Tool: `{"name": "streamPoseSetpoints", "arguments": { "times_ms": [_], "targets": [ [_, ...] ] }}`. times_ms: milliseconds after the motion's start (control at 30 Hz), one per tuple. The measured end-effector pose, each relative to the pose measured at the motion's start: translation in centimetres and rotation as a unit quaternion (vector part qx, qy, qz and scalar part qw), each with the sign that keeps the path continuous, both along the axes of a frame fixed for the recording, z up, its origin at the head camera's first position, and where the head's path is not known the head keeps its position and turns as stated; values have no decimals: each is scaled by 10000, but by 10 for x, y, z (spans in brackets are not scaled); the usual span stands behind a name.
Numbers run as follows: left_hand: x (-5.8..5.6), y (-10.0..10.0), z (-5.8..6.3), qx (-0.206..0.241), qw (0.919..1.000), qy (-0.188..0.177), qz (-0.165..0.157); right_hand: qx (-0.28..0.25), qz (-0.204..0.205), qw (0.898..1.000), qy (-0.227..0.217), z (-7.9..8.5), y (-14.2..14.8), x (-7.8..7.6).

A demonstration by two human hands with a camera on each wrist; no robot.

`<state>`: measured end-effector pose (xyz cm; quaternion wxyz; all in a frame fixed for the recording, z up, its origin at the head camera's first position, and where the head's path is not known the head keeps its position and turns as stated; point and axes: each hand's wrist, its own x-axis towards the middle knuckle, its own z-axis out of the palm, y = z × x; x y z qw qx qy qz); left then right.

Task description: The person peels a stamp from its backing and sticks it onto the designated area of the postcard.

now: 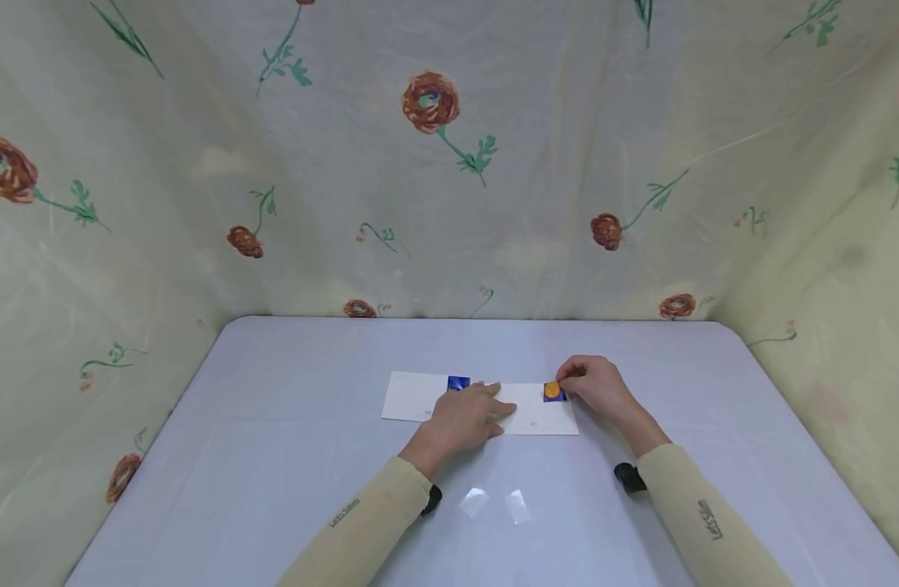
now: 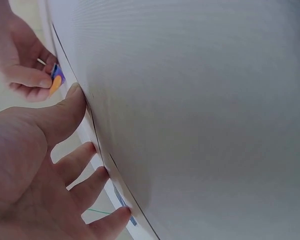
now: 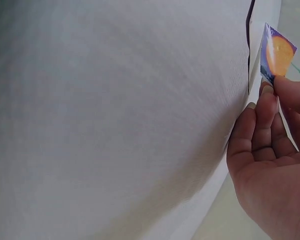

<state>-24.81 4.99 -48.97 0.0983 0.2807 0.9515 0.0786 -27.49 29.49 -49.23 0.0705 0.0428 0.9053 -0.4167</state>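
Observation:
Two white envelopes lie side by side on the white table, a left one (image 1: 408, 397) and a right one (image 1: 540, 421). Across their inner ends rests my left hand (image 1: 464, 420), its fingers spread; the left wrist view shows the same left hand (image 2: 45, 155) from below. My right hand (image 1: 603, 393) pinches a purple postage stamp (image 3: 277, 52) with an orange disc by its edge, between thumb and fingertips. In the head view this stamp (image 1: 552, 391) is over the right envelope's upper right corner; whether it touches the paper I cannot tell. A dark blue stamp (image 1: 459, 382) sits at the left envelope's upper right corner, partly hidden.
Two small clear film pieces, one on the left (image 1: 474, 502) and one on the right (image 1: 518, 507), lie nearer me on the table (image 1: 273, 383). A flowered curtain (image 1: 522, 244) surrounds the table's back and sides.

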Motion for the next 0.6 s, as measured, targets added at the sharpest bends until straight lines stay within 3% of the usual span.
{"name": "streamPoseSetpoints", "arguments": {
  "times_ms": [600],
  "targets": [
    [0,0,-1,-50,10000,9,1,312,-84,9995,-38,-3,-3,-4]
  ]
}}
